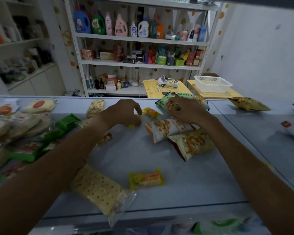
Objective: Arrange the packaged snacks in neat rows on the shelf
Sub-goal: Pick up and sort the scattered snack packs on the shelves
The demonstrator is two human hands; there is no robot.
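Packaged snacks lie scattered on a pale blue shelf [202,180]. My left hand [124,112] is curled over a small yellow snack packet [133,125] near the shelf's middle, fingers closed on it. Just right of it lies another small yellow packet [151,112]. My right hand [185,109] rests on a green snack bag [163,101] at the back. In front of that hand lie an orange-and-white snack bag [165,128] and a similar yellow one [192,143]. Nearer me sit a yellow wafer packet [146,178] and a clear cracker pack [97,187].
Round flat cakes [39,106] and green packets [66,121] crowd the shelf's left side. More bags [249,104] lie at the far right. Behind stand a white rack of bottles [139,38], yellow tables with cables [166,83] and a white basket [212,83].
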